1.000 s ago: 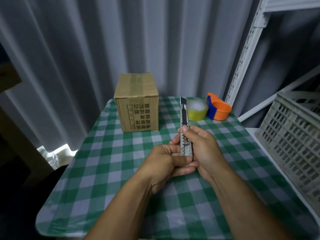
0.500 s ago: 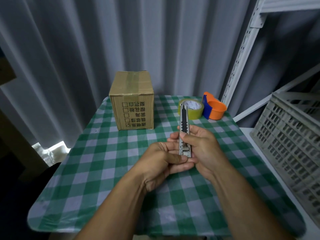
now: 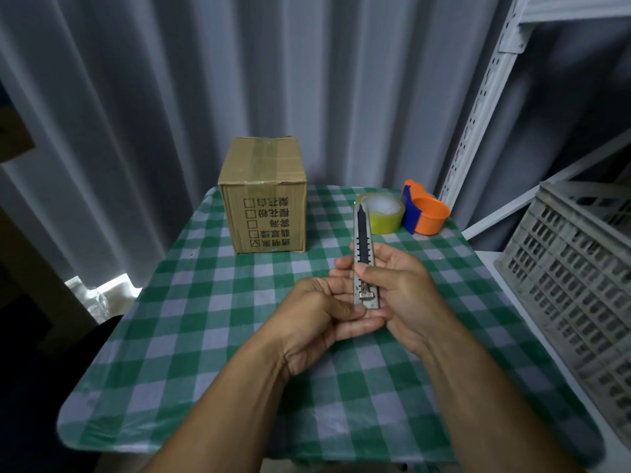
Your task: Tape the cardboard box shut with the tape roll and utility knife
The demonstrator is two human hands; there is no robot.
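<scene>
A metal utility knife (image 3: 364,247) stands upright over the middle of the table, held by both hands. My right hand (image 3: 399,295) wraps its lower body, thumb on the slider. My left hand (image 3: 317,319) pinches the knife's bottom end from the left. A closed cardboard box (image 3: 264,199), with a tape strip across its top and printed characters on its front, stands at the table's far left. The yellowish tape roll (image 3: 384,215) lies flat at the far right, partly behind the knife tip.
The table has a green and white checked cloth (image 3: 205,336). An orange and blue tape dispenser (image 3: 425,218) sits right of the roll. A grey plastic crate (image 3: 577,278) stands at the right, a white shelf upright (image 3: 478,107) behind it, grey curtains at the back.
My head has pulled back, so more of the table's near edge shows. The hands keep the same hold on the knife, and my right thumb sits slightly lower on it.
</scene>
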